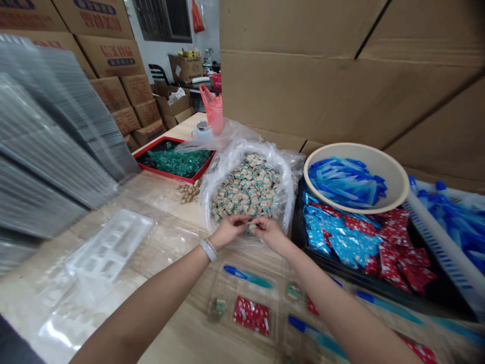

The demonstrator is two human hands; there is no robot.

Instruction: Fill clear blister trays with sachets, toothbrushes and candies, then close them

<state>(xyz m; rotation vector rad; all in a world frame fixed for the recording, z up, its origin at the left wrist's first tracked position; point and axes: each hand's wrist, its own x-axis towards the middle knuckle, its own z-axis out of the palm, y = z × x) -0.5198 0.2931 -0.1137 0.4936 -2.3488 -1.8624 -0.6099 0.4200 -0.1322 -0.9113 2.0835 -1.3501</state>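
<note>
A clear plastic bag (287, 187) stands open on the table, full of small square pieces (248, 184) striped in tan and green. My left hand (230, 230) is at the bag's near edge, thumb and fingers pinched together; what lies between them is too small to make out. Beside it, my right hand (268, 233) pinches a small striped square piece (252, 227) between thumb and fingertips. Below my forearms lies a clear plastic tray (278, 311) holding a blue plastic tool (248, 276), a red patterned packet (251, 316) and small striped pieces.
A cream basin (403, 177) of blue tools rests over a black crate (318, 260) with red and blue packets, at right. Stacked clear trays (49, 131) rise at left. A red-rimmed tray (182, 178) with green bits lies behind. Cardboard (295, 96) walls the back.
</note>
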